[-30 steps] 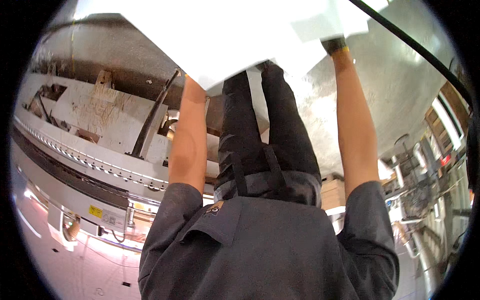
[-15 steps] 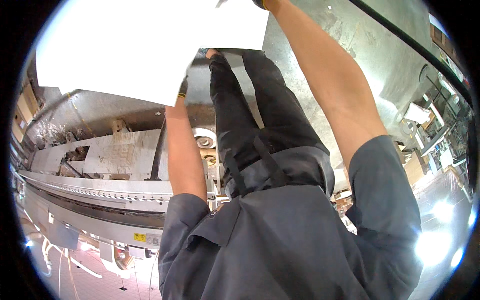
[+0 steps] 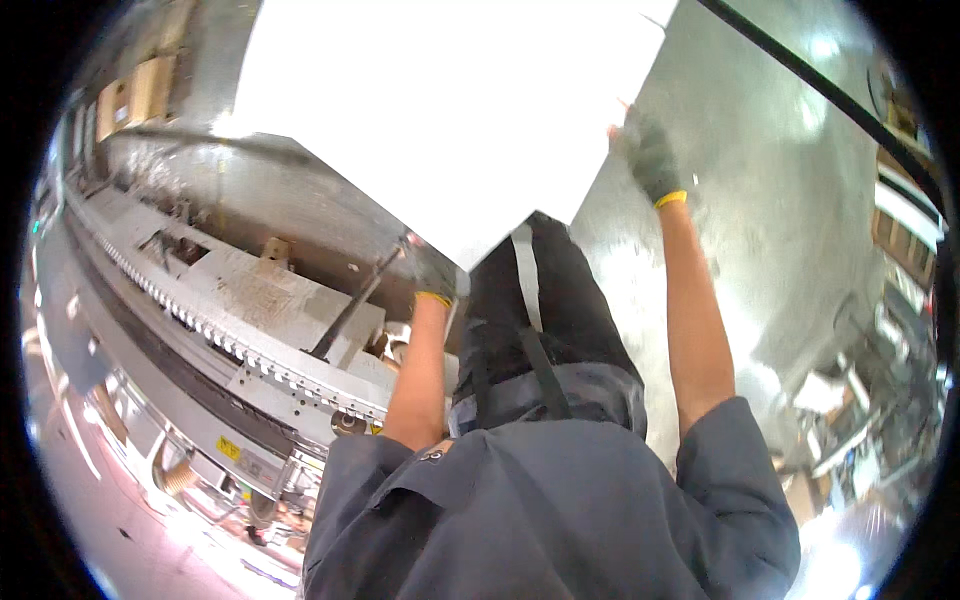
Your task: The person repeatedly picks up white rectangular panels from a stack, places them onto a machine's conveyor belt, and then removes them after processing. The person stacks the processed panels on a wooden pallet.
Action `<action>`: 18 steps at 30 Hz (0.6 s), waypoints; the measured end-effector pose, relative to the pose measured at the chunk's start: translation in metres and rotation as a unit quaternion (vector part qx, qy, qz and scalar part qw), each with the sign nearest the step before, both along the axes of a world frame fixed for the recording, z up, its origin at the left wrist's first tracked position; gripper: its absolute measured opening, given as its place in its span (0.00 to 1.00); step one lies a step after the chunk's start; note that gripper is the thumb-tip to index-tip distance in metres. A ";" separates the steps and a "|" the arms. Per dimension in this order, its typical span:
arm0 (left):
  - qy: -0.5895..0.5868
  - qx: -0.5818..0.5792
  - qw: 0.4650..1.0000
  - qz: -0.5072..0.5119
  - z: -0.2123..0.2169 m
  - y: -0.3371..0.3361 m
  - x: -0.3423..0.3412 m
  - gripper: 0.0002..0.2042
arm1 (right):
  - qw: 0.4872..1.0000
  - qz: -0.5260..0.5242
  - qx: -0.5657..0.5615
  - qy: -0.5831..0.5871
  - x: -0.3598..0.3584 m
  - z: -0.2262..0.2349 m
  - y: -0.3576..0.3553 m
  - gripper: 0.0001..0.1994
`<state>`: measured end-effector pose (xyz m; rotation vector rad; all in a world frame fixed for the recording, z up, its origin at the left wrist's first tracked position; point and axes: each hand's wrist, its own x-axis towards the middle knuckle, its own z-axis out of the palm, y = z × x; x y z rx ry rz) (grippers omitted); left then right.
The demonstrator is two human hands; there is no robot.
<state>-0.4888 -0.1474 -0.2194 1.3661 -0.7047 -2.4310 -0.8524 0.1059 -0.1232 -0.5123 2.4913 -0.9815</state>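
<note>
A large, plain white panel (image 3: pixel 450 110) fills the upper middle, its corners pointing toward my legs. My left hand (image 3: pixel 433 272), in a dark glove with a yellow cuff and bare fingertips, grips its lower left edge near the bottom corner. Along the right edge, my right hand (image 3: pixel 650 158) wears a matching glove and has its fingers closed at the panel's border. Motion blurs both hands somewhat, and the fingers beneath the panel are hidden. The panel covers part of my legs and the floor.
To my left runs a long grey machine (image 3: pixel 240 290) with a toothed rail and a dark bar (image 3: pixel 355 305) sticking up. Cardboard boxes (image 3: pixel 140 95) stand at the far left. A black cable or pole (image 3: pixel 820 90) crosses the upper right; clutter (image 3: pixel 850 420) lies at the right.
The panel has swung to the right and turned, with both hands moving along with it. My right hand has come down into view. The surroundings have rotated as my body turned.
</note>
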 end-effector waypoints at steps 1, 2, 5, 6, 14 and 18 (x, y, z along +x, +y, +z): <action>-0.095 0.114 0.988 0.052 0.044 0.009 -0.029 0.40 | 0.998 -0.003 0.005 0.060 0.015 -0.018 0.006 0.32; -0.048 0.087 0.995 0.009 0.057 0.016 -0.020 0.42 | 0.993 0.000 0.001 0.114 0.026 -0.021 0.002 0.31; -0.043 0.014 0.998 0.044 0.102 0.044 -0.025 0.40 | 0.974 0.062 0.092 0.199 0.043 0.017 -0.007 0.31; -0.006 0.004 0.995 0.096 0.113 0.054 -0.028 0.36 | 0.972 0.059 0.083 0.212 0.055 0.022 -0.006 0.31; 0.174 -0.013 0.958 0.226 0.051 0.072 0.040 0.31 | 0.968 0.209 -0.102 0.095 0.199 0.020 0.007 0.24; 0.114 0.059 0.960 0.250 0.043 0.061 0.010 0.40 | 0.907 0.264 -0.158 -0.286 0.221 0.011 0.016 0.15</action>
